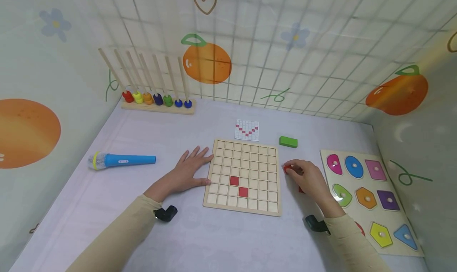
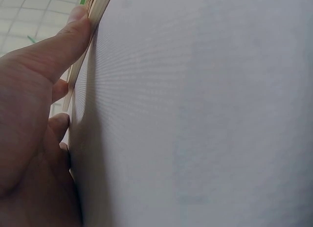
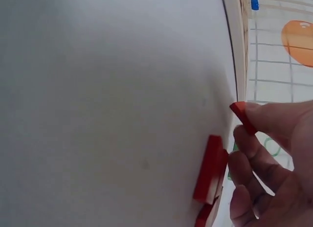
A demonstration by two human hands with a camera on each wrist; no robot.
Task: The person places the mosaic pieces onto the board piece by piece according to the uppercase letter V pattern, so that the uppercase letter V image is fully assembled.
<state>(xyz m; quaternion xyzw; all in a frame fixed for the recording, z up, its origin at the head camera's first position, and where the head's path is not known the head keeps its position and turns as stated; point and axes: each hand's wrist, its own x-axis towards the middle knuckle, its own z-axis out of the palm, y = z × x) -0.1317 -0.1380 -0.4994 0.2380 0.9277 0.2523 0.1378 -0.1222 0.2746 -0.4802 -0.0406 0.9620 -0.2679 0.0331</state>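
A wooden grid board [image 1: 244,210] lies on the table in the head view, with two red squares [image 1: 234,180] in its cells. My left hand [image 1: 186,173] is spread at the board's left side, thumb and a finger touching the edge. To the right of the board, my right hand [image 1: 308,181] pinches a small red tile [image 3: 243,117] between thumb and fingers. More red tiles [image 3: 209,168] lie on the table under that hand, mostly hidden in the head view. A small pattern card [image 1: 246,130] with red squares in a V lies behind the board.
A green block [image 1: 288,142] sits behind the right hand. At right is a shape puzzle board [image 1: 351,173], partly under the right forearm. A blue toy microphone [image 1: 130,159] lies at left, and a peg stand with coloured beads [image 1: 157,108] stands at back left.
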